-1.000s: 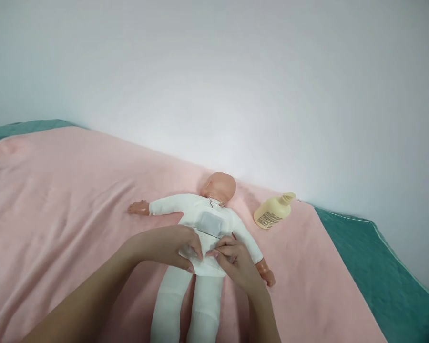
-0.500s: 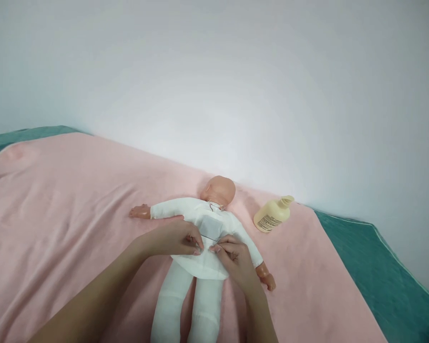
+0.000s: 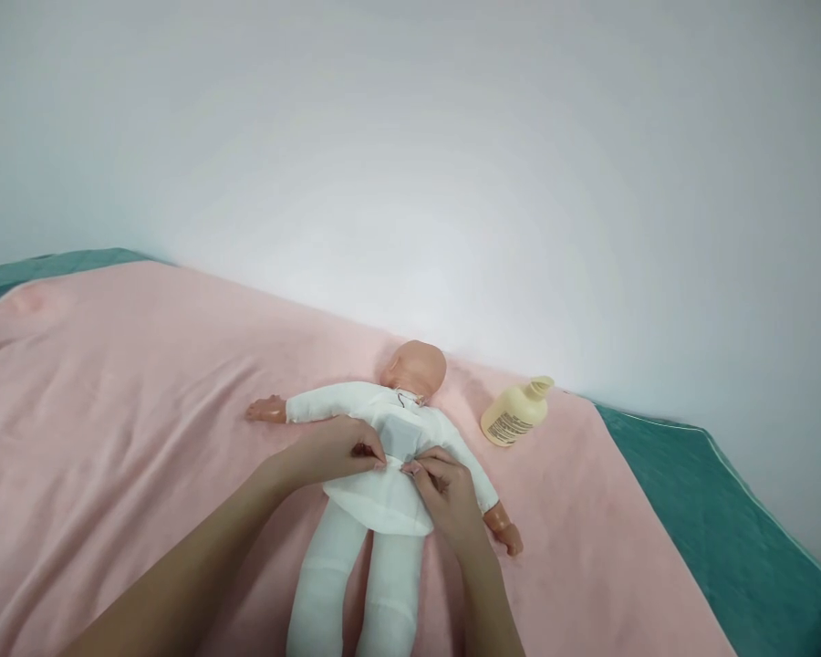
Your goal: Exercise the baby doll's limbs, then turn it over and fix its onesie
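A doll (image 3: 398, 506) with a white cloth body lies on its front, its bald head (image 3: 417, 367) toward the wall. A grey rectangular patch (image 3: 400, 438) is on its upper back. Just below the patch, my left hand (image 3: 346, 449) pinches the white cloth from the left. Close by on the right, my right hand (image 3: 446, 482) has thumb and fingers pressed together on the same cloth. A small gap separates the two sets of fingertips. A thin dark wire shows at the doll's neck.
A pale yellow pump bottle (image 3: 513, 415) stands right of the doll on a pink blanket (image 3: 143, 383). Green fabric (image 3: 711, 511) shows at the right and far left. A white wall (image 3: 410, 164) rises behind.
My left hand has moved up slightly, and its fingers have closed on the cloth near the patch's lower edge. My right hand stays nearly where it was. The whole view has shifted slightly.
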The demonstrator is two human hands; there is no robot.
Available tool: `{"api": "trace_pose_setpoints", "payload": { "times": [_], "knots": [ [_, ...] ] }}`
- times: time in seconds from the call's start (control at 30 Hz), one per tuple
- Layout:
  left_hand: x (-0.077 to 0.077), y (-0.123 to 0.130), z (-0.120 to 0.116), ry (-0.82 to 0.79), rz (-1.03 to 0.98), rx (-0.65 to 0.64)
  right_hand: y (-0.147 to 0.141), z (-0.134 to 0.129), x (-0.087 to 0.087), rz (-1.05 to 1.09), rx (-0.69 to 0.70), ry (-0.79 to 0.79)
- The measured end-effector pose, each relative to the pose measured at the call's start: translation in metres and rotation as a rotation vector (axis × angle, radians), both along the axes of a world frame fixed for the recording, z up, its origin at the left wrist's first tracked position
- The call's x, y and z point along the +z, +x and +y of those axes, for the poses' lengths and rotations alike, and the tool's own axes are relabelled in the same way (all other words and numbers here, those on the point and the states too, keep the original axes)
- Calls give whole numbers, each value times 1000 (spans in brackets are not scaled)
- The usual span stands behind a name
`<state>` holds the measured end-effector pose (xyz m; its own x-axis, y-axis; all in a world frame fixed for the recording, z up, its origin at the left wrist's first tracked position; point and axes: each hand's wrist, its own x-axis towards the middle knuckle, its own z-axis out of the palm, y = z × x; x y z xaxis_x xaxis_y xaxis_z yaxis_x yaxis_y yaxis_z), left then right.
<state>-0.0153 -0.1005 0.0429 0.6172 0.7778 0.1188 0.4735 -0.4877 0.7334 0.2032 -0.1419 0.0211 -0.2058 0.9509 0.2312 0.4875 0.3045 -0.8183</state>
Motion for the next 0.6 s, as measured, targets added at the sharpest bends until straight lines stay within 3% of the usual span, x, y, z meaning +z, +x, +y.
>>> {"api": "trace_pose_setpoints", "payload": {
  "times": [0.1,0.23,0.37,0.47,0.6],
  "knots": [
    [-2,2,0,27,-58,0,0,0,-2,6,-4,30],
    [-6,8,1,62,-195,117,-1,2,-9,47,-115,161],
    [-17,14,5,214,-319,184,-4,8,-16,26,-165,283],
    [-25,17,7,278,-257,164,-7,15,-18,-18,-146,269],
    [-30,18,11,225,-163,161,-9,25,-13,-80,-123,208]
  ]
}}
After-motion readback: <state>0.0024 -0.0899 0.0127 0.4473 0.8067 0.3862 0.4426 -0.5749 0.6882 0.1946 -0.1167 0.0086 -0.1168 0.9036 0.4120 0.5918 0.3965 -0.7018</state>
